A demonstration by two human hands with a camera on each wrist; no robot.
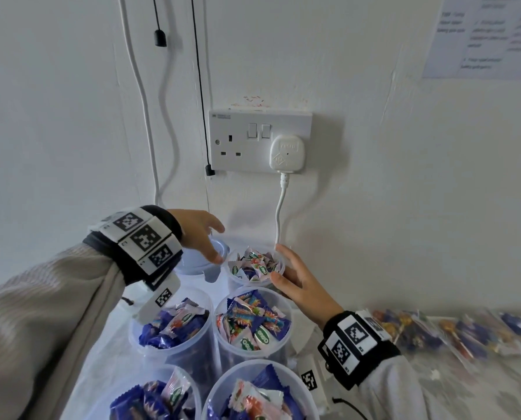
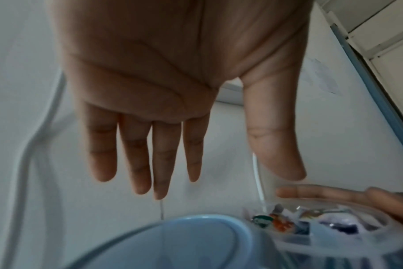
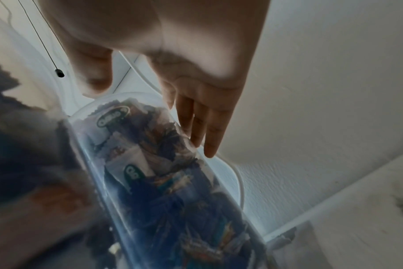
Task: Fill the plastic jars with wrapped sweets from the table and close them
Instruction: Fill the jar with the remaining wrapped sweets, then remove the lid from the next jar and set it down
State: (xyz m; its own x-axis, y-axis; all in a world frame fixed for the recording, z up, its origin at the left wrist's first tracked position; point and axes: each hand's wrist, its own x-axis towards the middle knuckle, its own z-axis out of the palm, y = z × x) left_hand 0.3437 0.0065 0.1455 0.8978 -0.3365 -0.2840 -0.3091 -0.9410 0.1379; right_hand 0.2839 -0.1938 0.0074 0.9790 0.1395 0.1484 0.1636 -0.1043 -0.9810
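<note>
Head view shows the left hand (image 1: 199, 234) with straight, slightly spread fingers hovering over a blue lid (image 1: 203, 262), holding nothing. Beside it the right hand (image 1: 301, 283) lays straight fingers against the side of the far jar (image 1: 254, 268), which stands upright near the wall, mouth open upward, filled with wrapped sweets (image 1: 253, 263). Four more filled, open jars (image 1: 253, 325) stand nearer.

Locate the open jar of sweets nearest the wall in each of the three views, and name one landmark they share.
Head: the open jar sits centre, below the socket, with the right hand against its side.
Left wrist: lower right, its rim beside the blue lid.
Right wrist: it runs down the centre, under the fingers.
Shared landmark: the white cable.
</note>
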